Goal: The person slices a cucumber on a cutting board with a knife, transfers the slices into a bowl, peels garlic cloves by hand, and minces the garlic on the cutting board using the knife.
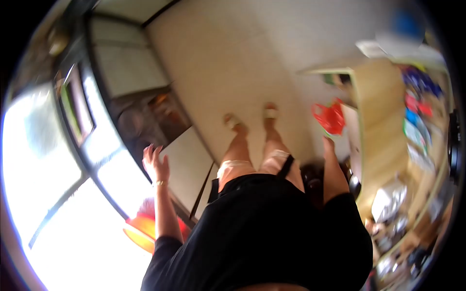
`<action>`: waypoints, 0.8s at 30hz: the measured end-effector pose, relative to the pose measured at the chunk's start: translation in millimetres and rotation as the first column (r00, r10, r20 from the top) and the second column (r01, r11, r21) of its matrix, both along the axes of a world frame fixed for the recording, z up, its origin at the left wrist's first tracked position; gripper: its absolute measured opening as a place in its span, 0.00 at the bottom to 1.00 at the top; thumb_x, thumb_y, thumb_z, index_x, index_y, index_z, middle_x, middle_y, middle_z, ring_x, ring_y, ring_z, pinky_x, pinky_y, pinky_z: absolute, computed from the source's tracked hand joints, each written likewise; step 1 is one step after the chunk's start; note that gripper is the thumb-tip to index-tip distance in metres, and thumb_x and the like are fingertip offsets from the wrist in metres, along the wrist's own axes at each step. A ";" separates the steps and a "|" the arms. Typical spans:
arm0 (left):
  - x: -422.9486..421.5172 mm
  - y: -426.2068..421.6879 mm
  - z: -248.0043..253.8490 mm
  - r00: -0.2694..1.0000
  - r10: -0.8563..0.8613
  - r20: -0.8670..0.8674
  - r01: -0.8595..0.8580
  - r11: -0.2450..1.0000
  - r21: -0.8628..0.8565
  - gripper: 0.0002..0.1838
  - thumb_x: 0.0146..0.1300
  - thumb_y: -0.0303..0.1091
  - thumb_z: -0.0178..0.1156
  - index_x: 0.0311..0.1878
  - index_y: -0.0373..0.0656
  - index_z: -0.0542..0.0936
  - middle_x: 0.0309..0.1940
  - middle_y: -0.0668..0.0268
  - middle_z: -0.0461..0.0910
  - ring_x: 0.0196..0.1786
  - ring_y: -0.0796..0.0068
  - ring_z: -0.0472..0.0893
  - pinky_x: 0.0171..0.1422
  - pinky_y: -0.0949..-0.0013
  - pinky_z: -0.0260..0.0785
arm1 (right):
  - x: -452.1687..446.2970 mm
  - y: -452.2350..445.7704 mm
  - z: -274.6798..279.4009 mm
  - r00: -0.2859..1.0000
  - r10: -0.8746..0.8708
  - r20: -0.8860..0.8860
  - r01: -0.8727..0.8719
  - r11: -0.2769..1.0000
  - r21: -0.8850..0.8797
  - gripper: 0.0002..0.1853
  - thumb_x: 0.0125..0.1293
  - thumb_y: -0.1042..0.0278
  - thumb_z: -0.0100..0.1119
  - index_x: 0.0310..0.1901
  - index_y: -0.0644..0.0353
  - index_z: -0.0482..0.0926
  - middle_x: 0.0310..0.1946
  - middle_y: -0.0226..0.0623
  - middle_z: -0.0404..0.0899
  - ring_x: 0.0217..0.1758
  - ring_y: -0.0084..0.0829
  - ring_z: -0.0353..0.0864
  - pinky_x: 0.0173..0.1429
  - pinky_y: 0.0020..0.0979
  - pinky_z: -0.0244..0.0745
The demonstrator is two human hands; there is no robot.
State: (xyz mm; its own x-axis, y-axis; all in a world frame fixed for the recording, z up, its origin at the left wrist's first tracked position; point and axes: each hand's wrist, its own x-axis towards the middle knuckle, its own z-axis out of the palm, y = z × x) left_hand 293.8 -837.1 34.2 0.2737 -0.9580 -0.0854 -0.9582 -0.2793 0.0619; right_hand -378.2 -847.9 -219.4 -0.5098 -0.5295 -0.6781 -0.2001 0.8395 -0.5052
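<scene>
One large bright window (pixel 43 145) fills the far left, its glare washing out whatever lies beyond. Next comes an orange-red object (pixel 141 230) just beside the left forearm, apparently a basin, though the blur and the arm hide its full shape. The left hand (pixel 156 167) is raised in front of a white cabinet (pixel 187 162), with a bracelet (pixel 160 183) at the wrist. Its fingers are spread and hold nothing that can be seen.

In the middle, two feet in light footwear (pixel 270 112) stand on the pale floor (pixel 218 58), beyond the hem of a black garment (pixel 262 223).

Further right, the right hand (pixel 328 141) reaches out low and meets a red bag (pixel 331 117). Its fingers are blurred and partly hidden at the bag, so I cannot tell whether they grip it or only touch it. The bag is near a pale panel (pixel 353 136) at the front of a wooden bench (pixel 383 121), with its loops standing out to the left. Handling of the bag looks under way, by the right side alone; whether it is filled, and how much remains to be done with it, cannot be read.

At the far right, a clear plastic bag (pixel 389 200) and assorted packets (pixel 416 128) crowd together.
</scene>
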 end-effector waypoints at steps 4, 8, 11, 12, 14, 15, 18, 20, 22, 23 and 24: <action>34.1 61.5 -7.8 0.952 0.272 -0.138 -0.266 0.962 0.062 0.23 0.50 0.24 0.64 0.53 0.42 0.76 0.62 0.51 0.67 0.66 0.51 0.64 0.70 0.54 0.57 | 59.6 -34.0 -12.4 0.997 0.047 0.055 -0.054 0.990 0.133 0.20 0.63 0.58 0.57 0.51 0.64 0.78 0.50 0.38 0.80 0.55 0.33 0.77 0.58 0.34 0.68; 51.9 95.8 -18.3 0.979 0.150 -0.139 -0.113 0.963 0.244 0.19 0.49 0.25 0.65 0.48 0.42 0.78 0.55 0.55 0.73 0.62 0.53 0.68 0.68 0.56 0.60 | 129.1 -71.5 -26.0 0.916 0.366 0.162 -0.387 0.913 0.126 0.25 0.65 0.59 0.58 0.61 0.63 0.71 0.60 0.38 0.73 0.64 0.33 0.70 0.66 0.34 0.62; 49.1 96.6 -29.3 0.995 0.038 -0.088 -0.005 0.936 0.352 0.17 0.52 0.32 0.63 0.48 0.45 0.78 0.57 0.56 0.73 0.65 0.55 0.67 0.68 0.57 0.61 | 207.7 -112.0 -12.5 0.858 0.466 0.214 -0.485 0.873 0.042 0.22 0.66 0.62 0.57 0.59 0.64 0.73 0.59 0.39 0.74 0.63 0.30 0.71 0.65 0.29 0.64; 49.0 90.3 -33.2 0.998 0.009 -0.066 0.017 0.925 0.380 0.17 0.53 0.32 0.62 0.48 0.45 0.78 0.57 0.55 0.72 0.66 0.54 0.66 0.68 0.57 0.61 | 236.8 -123.3 -3.5 0.844 0.482 0.236 -0.498 0.867 0.008 0.22 0.67 0.62 0.56 0.59 0.64 0.73 0.59 0.39 0.74 0.62 0.30 0.72 0.65 0.29 0.64; 61.6 84.3 -58.7 0.998 -0.026 -0.058 0.048 0.910 0.413 0.19 0.52 0.33 0.62 0.50 0.46 0.78 0.59 0.55 0.71 0.65 0.54 0.66 0.66 0.56 0.62 | 287.8 -138.8 -5.4 0.794 0.541 0.279 -0.545 0.836 -0.070 0.22 0.68 0.63 0.55 0.60 0.65 0.72 0.59 0.39 0.74 0.63 0.29 0.71 0.65 0.29 0.64; 67.2 79.9 -69.3 0.997 -0.046 -0.055 0.065 0.900 0.432 0.20 0.51 0.33 0.63 0.50 0.46 0.78 0.60 0.54 0.70 0.64 0.54 0.67 0.66 0.55 0.62 | 313.6 -144.1 4.1 0.763 0.554 0.334 -0.550 0.827 -0.116 0.21 0.69 0.63 0.54 0.60 0.64 0.71 0.59 0.39 0.74 0.63 0.29 0.71 0.65 0.28 0.64; 82.3 52.9 -93.6 0.999 0.002 0.042 -0.024 0.844 0.536 0.21 0.52 0.34 0.61 0.52 0.49 0.79 0.60 0.52 0.69 0.65 0.54 0.67 0.66 0.56 0.63 | 380.6 -146.3 7.9 0.656 0.627 0.419 -0.602 0.770 -0.210 0.21 0.68 0.63 0.54 0.58 0.65 0.72 0.56 0.43 0.76 0.60 0.32 0.74 0.62 0.29 0.67; 115.1 62.0 -151.6 0.979 0.148 0.140 -0.201 0.820 0.535 0.20 0.54 0.35 0.58 0.52 0.44 0.78 0.59 0.49 0.71 0.63 0.53 0.69 0.65 0.57 0.64 | 416.9 -141.2 -5.5 0.565 0.688 0.456 -0.655 0.710 -0.259 0.18 0.68 0.65 0.55 0.55 0.67 0.73 0.51 0.42 0.79 0.55 0.30 0.77 0.58 0.29 0.71; 127.4 46.7 -160.2 0.961 0.220 0.170 -0.276 0.686 0.673 0.19 0.56 0.35 0.57 0.52 0.40 0.78 0.56 0.48 0.73 0.60 0.52 0.72 0.64 0.57 0.65 | 454.5 -143.0 11.9 0.464 0.752 0.469 -0.750 0.615 -0.245 0.18 0.66 0.65 0.56 0.53 0.67 0.74 0.49 0.43 0.80 0.52 0.31 0.79 0.56 0.29 0.72; 131.8 39.3 -161.3 0.947 0.274 0.166 -0.299 0.567 0.767 0.20 0.58 0.37 0.55 0.51 0.36 0.78 0.52 0.48 0.77 0.55 0.51 0.77 0.62 0.58 0.67 | 468.8 -139.5 -3.1 0.389 0.820 0.421 -0.807 0.523 -0.273 0.18 0.65 0.64 0.56 0.52 0.67 0.76 0.47 0.44 0.81 0.51 0.32 0.80 0.55 0.30 0.73; 127.9 28.5 -149.0 0.945 0.289 0.153 -0.291 0.531 0.795 0.20 0.59 0.39 0.55 0.50 0.36 0.78 0.51 0.49 0.78 0.54 0.51 0.77 0.61 0.57 0.68 | 488.4 -141.1 10.8 0.346 0.834 0.430 -0.824 0.489 -0.286 0.18 0.64 0.63 0.57 0.50 0.67 0.77 0.45 0.45 0.82 0.49 0.34 0.81 0.53 0.31 0.74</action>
